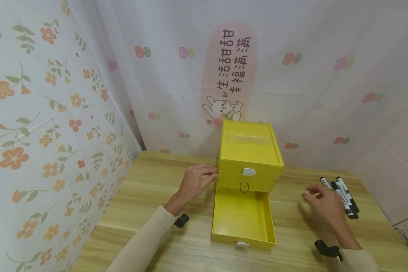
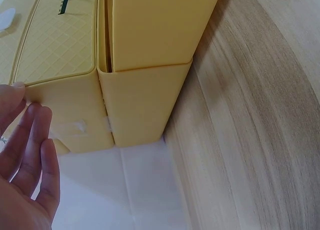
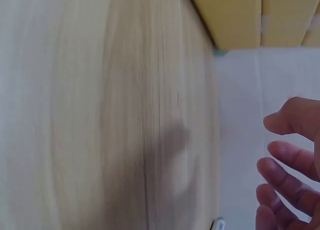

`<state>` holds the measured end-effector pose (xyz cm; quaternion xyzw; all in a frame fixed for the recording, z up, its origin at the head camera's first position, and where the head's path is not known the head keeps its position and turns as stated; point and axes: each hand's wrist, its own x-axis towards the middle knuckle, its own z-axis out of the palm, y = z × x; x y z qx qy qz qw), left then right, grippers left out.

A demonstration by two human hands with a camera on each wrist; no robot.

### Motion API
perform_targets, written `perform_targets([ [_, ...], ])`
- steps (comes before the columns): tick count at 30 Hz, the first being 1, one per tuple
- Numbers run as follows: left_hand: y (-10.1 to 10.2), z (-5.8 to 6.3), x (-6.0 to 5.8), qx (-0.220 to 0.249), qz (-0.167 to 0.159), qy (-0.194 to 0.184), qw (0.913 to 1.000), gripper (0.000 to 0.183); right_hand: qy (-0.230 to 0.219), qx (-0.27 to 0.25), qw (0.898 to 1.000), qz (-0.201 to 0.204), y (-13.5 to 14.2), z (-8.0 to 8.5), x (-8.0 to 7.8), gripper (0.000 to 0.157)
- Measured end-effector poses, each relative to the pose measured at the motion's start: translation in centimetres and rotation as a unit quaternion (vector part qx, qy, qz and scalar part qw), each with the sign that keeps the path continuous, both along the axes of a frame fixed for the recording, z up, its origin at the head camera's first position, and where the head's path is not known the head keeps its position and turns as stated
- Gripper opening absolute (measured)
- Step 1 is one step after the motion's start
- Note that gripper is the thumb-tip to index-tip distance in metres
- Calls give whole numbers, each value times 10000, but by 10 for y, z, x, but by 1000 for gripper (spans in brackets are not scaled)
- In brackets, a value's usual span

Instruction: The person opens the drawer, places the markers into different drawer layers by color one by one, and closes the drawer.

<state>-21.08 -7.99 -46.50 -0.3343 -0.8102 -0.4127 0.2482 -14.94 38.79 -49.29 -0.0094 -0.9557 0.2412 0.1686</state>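
A yellow drawer box (image 1: 249,151) stands on the table against the curtain, its bottom drawer (image 1: 241,215) pulled out and bare inside. At the box's left side is my left hand (image 1: 197,183), its fingertips touching the side wall near the front edge. In the left wrist view the thumb (image 2: 12,97) lies at that edge and the other fingers stretch along the wall. My right hand (image 1: 326,207) hovers right of the box with fingers loosely bent and nothing held. Beside it lie several black-and-white markers (image 1: 343,196).
The upper drawer has a white pull tab (image 1: 248,172); the one below it has a dark cord loop (image 1: 244,187). Another white tab (image 1: 242,244) is on the pulled-out drawer's front. A floral curtain (image 1: 54,132) borders the wooden table (image 1: 149,189) on the left.
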Motion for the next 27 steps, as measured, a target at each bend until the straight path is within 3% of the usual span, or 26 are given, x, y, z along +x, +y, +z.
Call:
perform_targets([
  [9, 1, -1, -3, -66, 39, 101, 9999, 17, -380, 277, 9987, -183, 35, 1, -9, 39],
  [16, 1, 2, -4, -83, 31, 171, 9998, 17, -453, 196, 9977, -468, 58, 4, -16, 39],
  [27, 0, 1, -3, -86, -22, -9, 10000, 16, -1023, 176, 9912, -827, 89, 1, -18, 47],
])
